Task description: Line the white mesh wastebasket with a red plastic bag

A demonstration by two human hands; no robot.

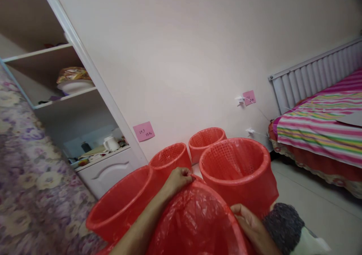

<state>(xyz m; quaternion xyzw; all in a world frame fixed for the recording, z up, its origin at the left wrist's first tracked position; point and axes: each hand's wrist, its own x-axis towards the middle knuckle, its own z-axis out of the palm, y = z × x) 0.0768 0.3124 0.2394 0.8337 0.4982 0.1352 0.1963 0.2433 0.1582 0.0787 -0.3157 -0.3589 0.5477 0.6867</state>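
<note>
Lining step: left hand (178, 179) and right hand (249, 221) both pinch the red bag (195, 217) over the bottom-centre basket rim. Next calls for even tucking.

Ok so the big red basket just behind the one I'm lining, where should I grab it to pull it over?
Probably by the near rim of the big red basket, coming from above with your right hand, which is closest. It stands upright with its mouth open, and the red plastic liner is folded over the edge, so a pinch there likely catches rim and liner together. The smooth, liner-covered side looks slippery.
</note>
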